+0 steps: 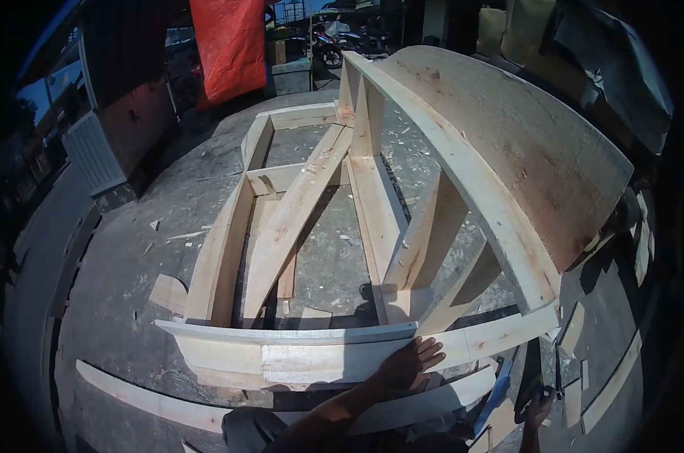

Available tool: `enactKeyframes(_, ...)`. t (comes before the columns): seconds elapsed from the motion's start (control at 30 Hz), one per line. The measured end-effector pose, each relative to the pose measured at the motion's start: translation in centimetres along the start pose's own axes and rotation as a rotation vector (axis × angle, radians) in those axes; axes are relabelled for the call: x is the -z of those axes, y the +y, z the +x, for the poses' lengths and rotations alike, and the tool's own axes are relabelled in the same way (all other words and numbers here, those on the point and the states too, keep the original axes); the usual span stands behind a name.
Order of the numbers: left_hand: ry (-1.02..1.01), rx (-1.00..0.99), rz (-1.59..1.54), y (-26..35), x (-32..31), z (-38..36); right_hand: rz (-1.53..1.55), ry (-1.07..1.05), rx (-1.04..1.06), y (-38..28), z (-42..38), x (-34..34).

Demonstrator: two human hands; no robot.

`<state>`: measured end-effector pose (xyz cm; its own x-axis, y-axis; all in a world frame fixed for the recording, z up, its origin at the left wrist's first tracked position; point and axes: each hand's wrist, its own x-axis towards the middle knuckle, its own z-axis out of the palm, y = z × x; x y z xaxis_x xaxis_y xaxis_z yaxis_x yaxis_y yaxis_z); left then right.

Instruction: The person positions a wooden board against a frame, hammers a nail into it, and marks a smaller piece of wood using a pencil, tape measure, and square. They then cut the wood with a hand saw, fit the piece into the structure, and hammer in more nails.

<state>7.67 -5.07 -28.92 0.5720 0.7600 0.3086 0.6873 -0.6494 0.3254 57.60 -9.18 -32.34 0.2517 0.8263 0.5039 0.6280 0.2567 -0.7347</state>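
A large pale wooden frame (pixel 364 360) of boards lies on the concrete in front of me. My left hand (pixel 410 363) rests flat on its near board, fingers stretched out and apart. Lower right, my right hand (pixel 537 410) is closed around a slim dark tool (pixel 558 377), whose kind I cannot make out in the shadow. Upright wooden ribs (pixel 427 230) join the base to a curved rail (pixel 463 158) on the right. A wide plank (pixel 300 211) slants across the inside of the frame.
A big curved wooden panel (pixel 515 136) stands along the right side. Loose strips (pixel 153 400) and offcuts (pixel 169 293) lie on the concrete floor (pixel 130 264). A blue object (pixel 497 396) lies between my hands. Motorbikes (pixel 342 49) and a red tarp (pixel 228 49) are behind.
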Motion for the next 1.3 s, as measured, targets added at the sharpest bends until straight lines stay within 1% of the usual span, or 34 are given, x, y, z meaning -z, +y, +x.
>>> enactKeyframes(0.03,0.018,-0.009,0.005,-0.3,-0.5,0.0,0.052,0.06,-0.345,-5.2,0.7,0.3)
enactKeyframes(0.07,-0.032,0.004,0.029,-0.3,-0.6,0.4,0.066,0.176,-0.444,-10.8,1.5,0.2)
enactKeyframes(0.1,-0.047,0.041,0.02,-0.3,-1.6,0.2,0.194,0.241,-0.451,-19.0,2.7,-0.2)
enactKeyframes(0.13,-0.046,0.04,-0.016,-0.7,-2.5,0.0,0.218,0.26,-0.465,-20.1,2.9,1.1)
enactKeyframes(0.17,-0.03,0.026,-0.09,-1.1,-2.8,0.2,0.267,0.304,-0.554,-24.1,3.2,1.5)
enactKeyframes(0.2,-0.072,0.031,-0.079,-1.0,-2.0,0.4,0.231,0.307,-0.596,-26.9,2.8,1.8)
enactKeyframes(0.23,-0.045,0.01,-0.089,-1.1,-2.1,0.3,0.112,0.384,-0.394,-27.9,1.9,1.1)
enactKeyframes(0.27,-0.033,-0.015,0.021,-0.8,-1.3,0.5,0.082,0.416,-0.425,-29.6,1.4,1.2)
enactKeyframes(0.33,-0.077,0.01,0.018,-0.2,-0.7,0.8,-0.023,0.207,-0.61,-33.2,0.8,2.3)
enactKeyframes(0.37,-0.09,0.005,0.009,0.0,-0.7,0.5,-0.026,0.169,-0.731,-33.8,0.8,3.4)
enactKeyframes(0.47,-0.095,0.018,0.003,-0.2,-0.4,1.1,0.014,0.173,-0.701,-34.8,0.1,4.4)
enactKeyframes(0.53,-0.092,-0.015,0.058,0.0,-0.4,0.7,0.012,0.107,-0.682,-35.1,-0.8,4.3)
enactKeyframes(0.6,-0.082,0.026,0.038,0.4,0.0,0.1,0.184,0.102,-0.561,-34.9,-1.6,4.1)
enactKeyframes(0.67,-0.081,0.042,0.035,0.5,1.0,-0.1,0.232,0.053,-0.654,-34.4,-2.7,4.6)
enactKeyframes(0.7,-0.134,0.058,0.022,0.5,1.5,-0.2,0.231,0.118,-0.525,-32.8,-3.8,4.9)
enactKeyframes(0.73,-0.18,0.079,0.007,0.3,2.1,-0.2,0.251,0.106,-0.521,-32.1,-4.3,5.5)
enactKeyframes(0.77,-0.131,0.028,-0.014,-1.5,0.5,-1.0,0.221,0.07,-0.422,-31.8,-4.8,6.1)
enactKeyframes(0.8,-0.139,0.046,-0.006,-0.6,1.2,-0.5,0.191,0.035,-0.326,-31.6,-5.4,6.8)
enactKeyframes(0.83,-0.177,0.126,0.008,0.2,1.8,0.1,0.203,0.026,-0.334,-31.2,-6.6,7.4)
enactKeyframes(0.87,-0.22,0.206,0.017,1.0,2.3,0.4,0.129,-0.089,-0.431,-30.8,-8.1,8.0)
enactKeyframes(0.9,-0.233,0.217,0.014,1.2,2.2,0.4,0.051,-0.206,-0.524,-30.5,-9.0,8.4)
enactKeyframes(0.93,-0.241,0.224,0.053,1.1,1.9,0.4,0.051,-0.217,-0.526,-29.7,-9.1,8.6)
enactKeyframes(1.0,-0.241,0.243,0.105,1.2,1.8,0.9,0.265,-0.19,-0.483,-28.5,-8.6,8.2)
enactKeyframes(1.03,-0.255,0.246,0.11,1.2,2.0,1.1,0.281,-0.199,-0.477,-28.4,-8.4,8.2)
enactKeyframes(1.1,-0.297,0.25,0.139,1.4,2.1,1.0,0.354,-0.061,-0.609,-29.5,-8.3,9.0)
enactKeyframes(1.13,-0.293,0.247,0.152,0.7,2.2,1.6,0.365,-0.057,-0.603,-30.3,-7.9,9.7)
enactKeyframes(1.2,-0.265,0.228,0.129,0.7,1.5,0.6,-0.044,-0.625,-0.924,-33.9,-7.2,13.2)
enactKeyframes(1.23,-0.274,0.244,0.136,0.6,1.2,0.6,0.049,-0.329,-0.77,-36.6,-5.2,12.5)
enactKeyframes(1.27,-0.26,0.245,0.14,0.3,1.0,0.9,0.05,-0.328,-0.756,-36.4,-5.0,12.6)
enactKeyframes(1.3,-0.279,0.263,0.121,0.1,0.8,0.8,0.014,-0.307,-0.675,-35.9,-5.1,13.1)
